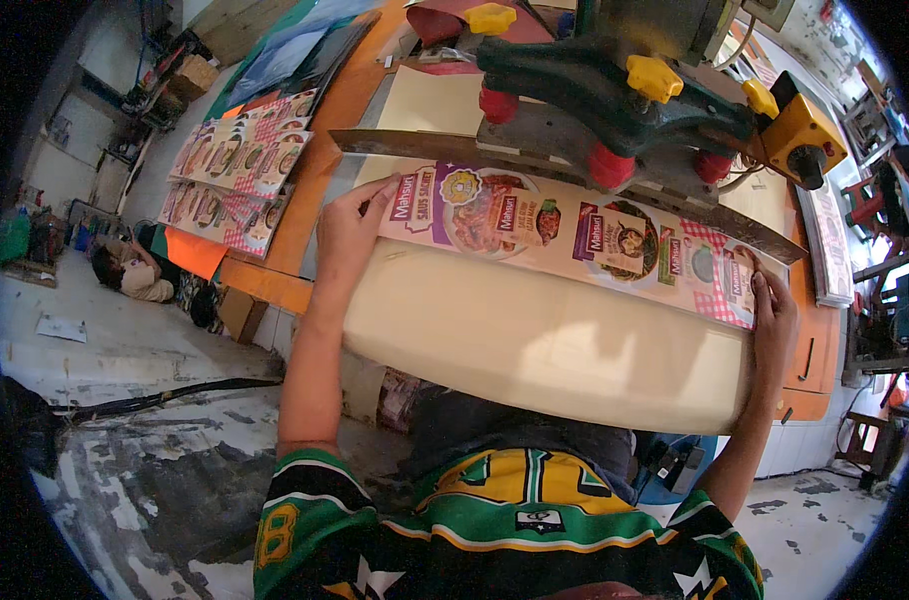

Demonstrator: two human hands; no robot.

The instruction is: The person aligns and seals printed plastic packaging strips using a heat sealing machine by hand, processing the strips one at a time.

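Note:
A long printed sheet [560, 225] with food pictures lies on a cream curved board [535, 330], its far edge along a straight metal bar [565, 165]. My left hand [358, 228] pinches the sheet's left end between thumb and fingers. At the right end, my right hand [772, 315] grips the sheet's edge, fingers on top near the corner. The sheet looks flat between my two hands. Over the bar stands a machine with a dark green cast arm [615, 95], red knobs [611, 165] and yellow knobs [655, 78].
Stacks of similar printed sheets [237, 165] lie on the orange table [265, 280] at left, beside an orange sheet [195, 250]. Another stack [825, 240] stands at right. A yellow box with a black dial [803, 138] juts out nearby. A person [135, 270] sits low at far left.

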